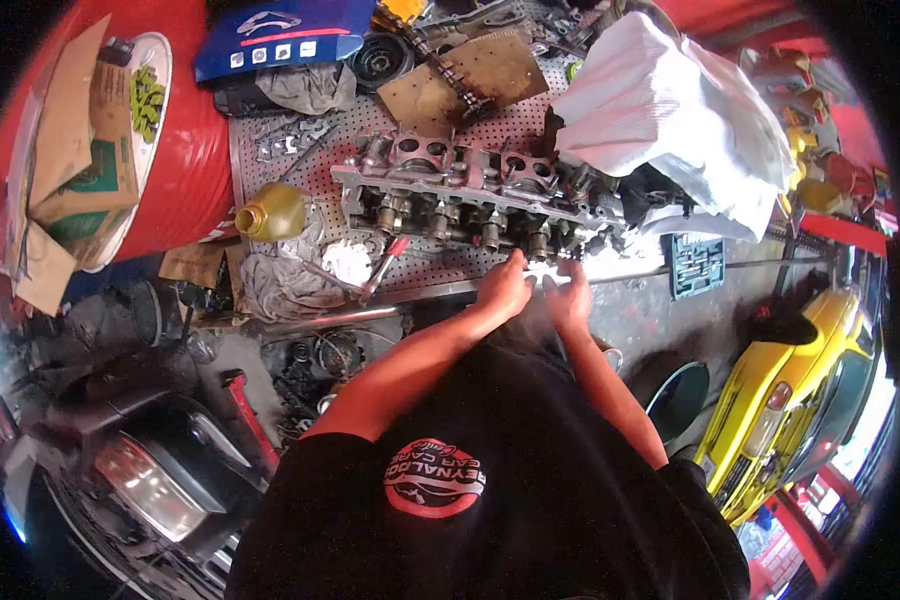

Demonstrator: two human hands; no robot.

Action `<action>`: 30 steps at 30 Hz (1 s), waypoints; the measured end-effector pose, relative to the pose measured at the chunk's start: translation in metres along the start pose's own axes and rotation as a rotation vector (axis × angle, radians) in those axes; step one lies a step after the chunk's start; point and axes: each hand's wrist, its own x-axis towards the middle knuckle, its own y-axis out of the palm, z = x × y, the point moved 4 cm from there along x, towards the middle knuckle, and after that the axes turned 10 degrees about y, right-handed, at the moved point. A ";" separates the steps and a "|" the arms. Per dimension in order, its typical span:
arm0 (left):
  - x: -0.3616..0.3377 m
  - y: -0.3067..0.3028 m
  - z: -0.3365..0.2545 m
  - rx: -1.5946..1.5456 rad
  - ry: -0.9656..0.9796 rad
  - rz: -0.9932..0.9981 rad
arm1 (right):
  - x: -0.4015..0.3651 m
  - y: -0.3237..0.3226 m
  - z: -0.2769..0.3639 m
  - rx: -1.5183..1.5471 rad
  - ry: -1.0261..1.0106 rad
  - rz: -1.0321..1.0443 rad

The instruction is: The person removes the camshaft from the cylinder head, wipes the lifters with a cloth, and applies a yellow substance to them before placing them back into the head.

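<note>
Meeting at the near edge of the engine part (470,195), the left hand (505,288) and the right hand (570,298) sit side by side, fingertips pointing away from the body. Between the fingertips lies a small bright piece (547,270). Glare washes it out, so its kind cannot be told, and it cannot be told whether either hand is clenched on it or only touching it.

1. Directly beyond the grip: the engine part lies lengthwise across the perforated bench (300,150), with its row of valve springs facing the hands. The fingertips are at or touching its near edge.
2. Left of the grip, near: a red-handled ratchet (382,268) lies tilted on the bench, just beside a grey rag (280,280).
3. Farther left of the grip: a yellow bottle (270,212) lies on its side, neck pointing left. Past it stands a red drum (185,170).
4. Beyond the engine part: a greasy piece of cardboard (470,75) and a blue box (280,35).
5. Right of the grip and beyond: a white cloth (670,110) is heaped over the end of the engine part.
6. Right of the grip, near: a dark tool case (695,265) lies flat. A yellow car (780,390) is well apart, lower right.
</note>
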 end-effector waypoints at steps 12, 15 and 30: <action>-0.003 0.018 -0.022 0.288 0.090 -0.487 | 0.058 -0.080 -0.039 0.037 -0.212 0.161; -0.002 0.021 -0.032 0.382 0.014 -0.502 | 0.077 -0.089 -0.037 0.044 -0.299 0.228; 0.000 0.024 -0.048 0.470 -0.284 -0.375 | 0.033 -0.264 0.136 0.033 -1.279 0.190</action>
